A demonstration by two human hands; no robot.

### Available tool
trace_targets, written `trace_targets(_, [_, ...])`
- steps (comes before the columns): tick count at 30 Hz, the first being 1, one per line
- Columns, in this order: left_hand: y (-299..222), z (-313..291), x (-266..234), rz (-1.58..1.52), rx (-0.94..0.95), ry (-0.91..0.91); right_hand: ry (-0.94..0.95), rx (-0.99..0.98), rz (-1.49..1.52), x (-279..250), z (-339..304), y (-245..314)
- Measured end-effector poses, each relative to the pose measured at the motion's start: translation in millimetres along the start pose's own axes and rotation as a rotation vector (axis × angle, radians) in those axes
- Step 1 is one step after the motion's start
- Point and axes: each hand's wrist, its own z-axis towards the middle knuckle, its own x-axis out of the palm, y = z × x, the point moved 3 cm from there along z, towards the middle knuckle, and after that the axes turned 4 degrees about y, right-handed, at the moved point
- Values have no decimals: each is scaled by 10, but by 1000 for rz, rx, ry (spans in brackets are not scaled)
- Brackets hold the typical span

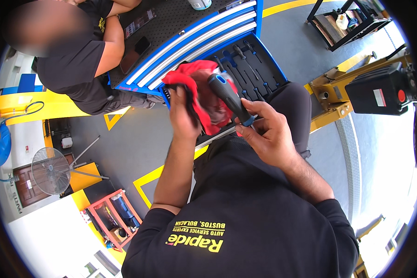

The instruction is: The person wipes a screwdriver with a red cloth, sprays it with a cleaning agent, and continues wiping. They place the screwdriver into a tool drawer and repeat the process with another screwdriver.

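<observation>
My left hand [185, 113] is closed on a red cloth [197, 76], which bunches up over its fingers and hangs down beside the handle. Between the thumb and fingers of my right hand [273, 136] is a screwdriver [229, 96] with a thick black handle and blue accents, tilted up and left against the cloth. Its shaft cannot be made out. Just beyond both hands, an open drawer [269, 69] of the blue tool cabinet holds several screwdrivers [241, 55] in a dark insert; part of it is hidden behind the cloth and my hands.
The blue cabinet's black top [169, 23] carries a phone [142, 45] and a can [199, 3]. A person [81, 55] leans on its left side. A yellow lift arm [331, 104] stands right, a black-framed cart [343, 23] far right, a fan [51, 171] left.
</observation>
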Motion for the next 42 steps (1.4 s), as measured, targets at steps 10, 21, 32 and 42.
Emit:
trace_targets(10, [17, -32, 319, 526, 306, 72, 78, 28, -104, 86, -2, 57])
trace_targets(21, [-158, 23, 266, 310, 194, 125, 120, 45, 168, 142, -16, -161])
trace_targets(32, [-277, 49, 97, 105, 181, 113, 112, -35, -116, 34, -17, 74])
trace_targets(42, [-302, -58, 366, 264, 132, -14, 95, -118, -349, 108, -56, 107])
